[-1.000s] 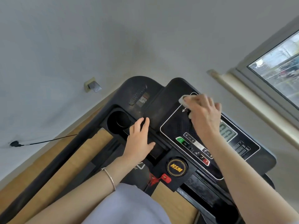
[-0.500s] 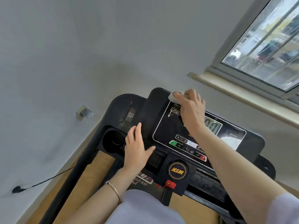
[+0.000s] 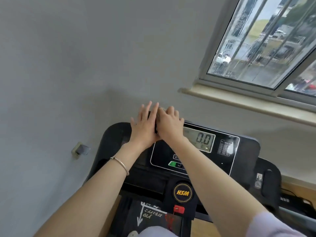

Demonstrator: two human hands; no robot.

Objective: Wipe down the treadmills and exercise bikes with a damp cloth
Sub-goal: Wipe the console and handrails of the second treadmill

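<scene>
A black treadmill console (image 3: 246,151) with a grey display reading 0.0 fills the lower middle. My right hand (image 3: 169,124) is at the console's top left corner, fingers curled over a small pale cloth (image 3: 161,109) of which only a sliver shows above the knuckles. My left hand (image 3: 145,124) lies right beside it with fingers straight, pressed against the console's upper left edge and touching the right hand. A round yellow-and-black HSM badge (image 3: 183,192) and a red safety key (image 3: 178,209) sit below the panel.
A grey wall is just behind the console. A window (image 3: 266,41) with a pale sill (image 3: 239,104) is at upper right. A wall socket (image 3: 79,149) sits at left. Black cables (image 3: 294,197) lie on the wooden floor at right.
My left hand rose from the tray by the cup holder to the console's top left corner beside the right hand. The right hand moved further up. The camera tilted upward.
</scene>
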